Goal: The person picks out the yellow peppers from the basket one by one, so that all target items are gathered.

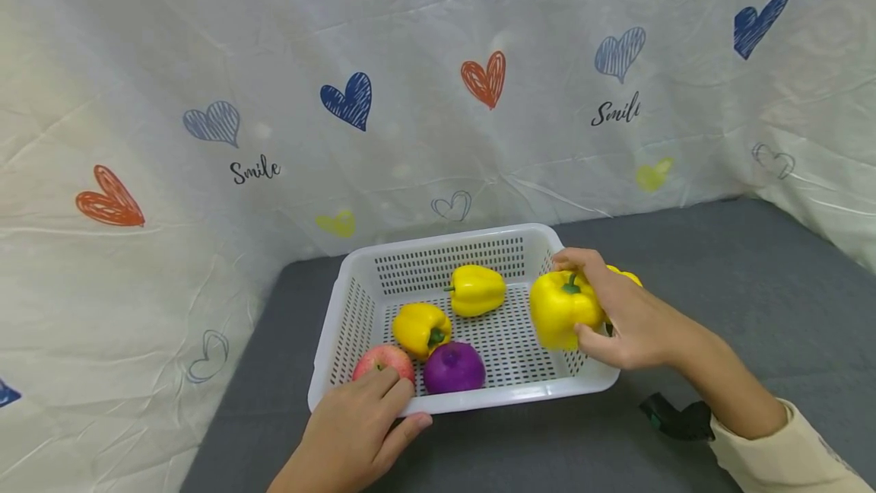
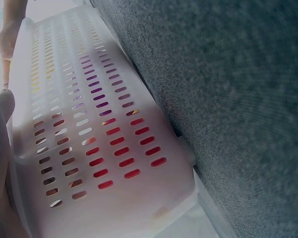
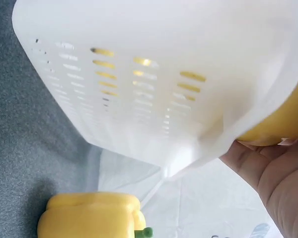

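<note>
My right hand (image 1: 626, 326) grips a yellow bell pepper (image 1: 564, 309) at the right end of the white basket (image 1: 506, 395), thumb at the near side and fingers over the top. In the right wrist view this pepper shows partly beyond the basket's rim. My left hand (image 1: 363, 421) holds the front left rim, its fingers over the edge and the thumb outside. Inside the basket lie two yellow bell peppers (image 1: 477, 291) (image 1: 421, 329), a red apple (image 1: 383, 362) beside the left fingers, and a round purple vegetable (image 1: 455, 368).
Another yellow bell pepper (image 3: 92, 215) lies on the grey cloth (image 3: 20, 124) outside the basket's right end, mostly hidden behind my right hand in the head view. A white curtain (image 1: 411, 166) with hearts hangs behind the table. A black strap piece (image 1: 677, 417) sits at my right wrist.
</note>
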Motion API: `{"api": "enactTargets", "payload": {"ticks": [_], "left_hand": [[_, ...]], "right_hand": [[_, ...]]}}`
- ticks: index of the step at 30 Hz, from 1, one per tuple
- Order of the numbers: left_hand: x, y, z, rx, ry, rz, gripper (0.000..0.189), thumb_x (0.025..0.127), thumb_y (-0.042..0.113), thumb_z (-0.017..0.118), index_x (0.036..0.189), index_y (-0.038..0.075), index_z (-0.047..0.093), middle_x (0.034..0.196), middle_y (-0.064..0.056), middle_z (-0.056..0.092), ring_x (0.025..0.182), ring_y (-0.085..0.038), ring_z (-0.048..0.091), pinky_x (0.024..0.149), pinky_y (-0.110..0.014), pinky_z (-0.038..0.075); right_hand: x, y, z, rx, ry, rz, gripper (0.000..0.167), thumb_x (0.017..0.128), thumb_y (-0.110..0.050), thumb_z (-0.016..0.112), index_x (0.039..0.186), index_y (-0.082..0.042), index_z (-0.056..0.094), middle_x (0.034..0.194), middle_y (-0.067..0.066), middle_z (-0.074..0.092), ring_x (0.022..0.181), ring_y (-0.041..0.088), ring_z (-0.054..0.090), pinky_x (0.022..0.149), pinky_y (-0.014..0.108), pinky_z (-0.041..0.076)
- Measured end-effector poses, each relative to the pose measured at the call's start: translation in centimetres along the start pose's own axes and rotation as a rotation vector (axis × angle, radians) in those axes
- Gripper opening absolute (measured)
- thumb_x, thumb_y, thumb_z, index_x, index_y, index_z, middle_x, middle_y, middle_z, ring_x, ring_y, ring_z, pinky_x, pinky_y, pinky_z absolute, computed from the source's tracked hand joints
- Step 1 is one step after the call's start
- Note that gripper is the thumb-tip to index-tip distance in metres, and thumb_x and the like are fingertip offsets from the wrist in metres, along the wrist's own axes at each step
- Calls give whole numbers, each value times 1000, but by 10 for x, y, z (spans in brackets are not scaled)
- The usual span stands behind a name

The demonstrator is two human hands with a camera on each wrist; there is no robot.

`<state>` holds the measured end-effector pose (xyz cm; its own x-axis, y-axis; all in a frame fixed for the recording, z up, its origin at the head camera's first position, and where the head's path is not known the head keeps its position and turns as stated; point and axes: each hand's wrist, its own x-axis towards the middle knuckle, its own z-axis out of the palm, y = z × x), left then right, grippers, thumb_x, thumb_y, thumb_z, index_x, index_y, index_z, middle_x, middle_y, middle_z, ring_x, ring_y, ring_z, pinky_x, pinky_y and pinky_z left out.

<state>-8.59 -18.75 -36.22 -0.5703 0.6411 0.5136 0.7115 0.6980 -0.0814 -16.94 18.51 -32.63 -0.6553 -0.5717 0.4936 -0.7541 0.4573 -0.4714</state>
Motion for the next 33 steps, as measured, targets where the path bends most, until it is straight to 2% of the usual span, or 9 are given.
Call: {"api": "enactTargets", "payload": {"ticks": [5, 8, 10, 14, 16, 20, 23, 28, 33], "left_hand": [[0, 1, -1, -5, -17, -18, 36, 101, 54, 51, 84, 22, 46, 77, 11, 32, 62, -3, 31, 47, -14, 17], [0, 2, -1, -7, -31, -30, 36, 101, 54, 51, 84, 22, 46, 77, 11, 32, 62, -3, 31, 47, -14, 17], [0, 2, -1, -5, -28, -28, 36, 101, 54, 50, 84, 22, 46, 76, 11, 32, 62, -3, 31, 47, -15, 17], [0, 1, 0, 0, -23, -24, 37, 102, 54, 49, 83, 22, 45, 76, 10, 31, 62, -4, 31, 47, -16, 17], [0, 1, 0, 0, -18, -21, 38, 102, 54, 48, 83, 22, 45, 76, 10, 32, 62, -4, 31, 48, -16, 18], [-1, 0, 0, -2, -23, -22, 38, 102, 54, 47, 83, 22, 45, 76, 11, 31, 62, -4, 31, 49, -16, 18], [-1, 0, 0, 2, -13, -11, 38, 102, 54, 47, 84, 21, 45, 76, 10, 31, 61, -4, 31, 49, -16, 18], [-1, -1, 0, 5, 8, 2, 36, 102, 52, 49, 84, 21, 45, 76, 9, 32, 60, -5, 31, 48, -16, 18], [-1, -1, 0, 5, 14, 3, 36, 102, 52, 49, 83, 21, 44, 77, 9, 32, 60, -5, 30, 47, -16, 17]], "right_hand": [[-1, -2, -1, -31, 5, -32, 76, 66, -8, 63, 136, -7, 33, 113, 0, 53, 76, 7, 50, 62, 28, 47], [-2, -1, -3, 3, 10, -31, 75, 67, -6, 63, 135, -7, 32, 105, -1, 53, 74, 8, 52, 58, 27, 49], [-3, -1, -7, 17, 3, -10, 76, 70, -4, 64, 138, -8, 30, 110, 1, 54, 77, 10, 54, 61, 28, 51], [-5, -2, -14, 84, -44, 64, 78, 80, -3, 65, 146, -16, 27, 129, 4, 50, 90, 16, 56, 70, 32, 54], [-6, -2, -17, 106, -60, 72, 74, 85, -4, 66, 148, -22, 30, 130, 1, 49, 93, 16, 56, 72, 32, 54], [-8, 2, -21, 84, -46, -17, 64, 88, -3, 64, 146, -22, 47, 133, -2, 50, 97, 12, 55, 73, 30, 52], [-10, 4, -23, 76, -30, -72, 61, 88, 1, 64, 144, -21, 54, 141, -1, 46, 104, 12, 54, 76, 31, 52], [-11, 5, -27, 75, -14, -81, 62, 86, 3, 65, 143, -21, 55, 141, -1, 46, 108, 13, 53, 79, 31, 52], [-13, 3, -35, 1, 13, -75, 65, 82, 1, 73, 140, -22, 57, 139, -4, 49, 110, 11, 52, 83, 31, 50]]}}
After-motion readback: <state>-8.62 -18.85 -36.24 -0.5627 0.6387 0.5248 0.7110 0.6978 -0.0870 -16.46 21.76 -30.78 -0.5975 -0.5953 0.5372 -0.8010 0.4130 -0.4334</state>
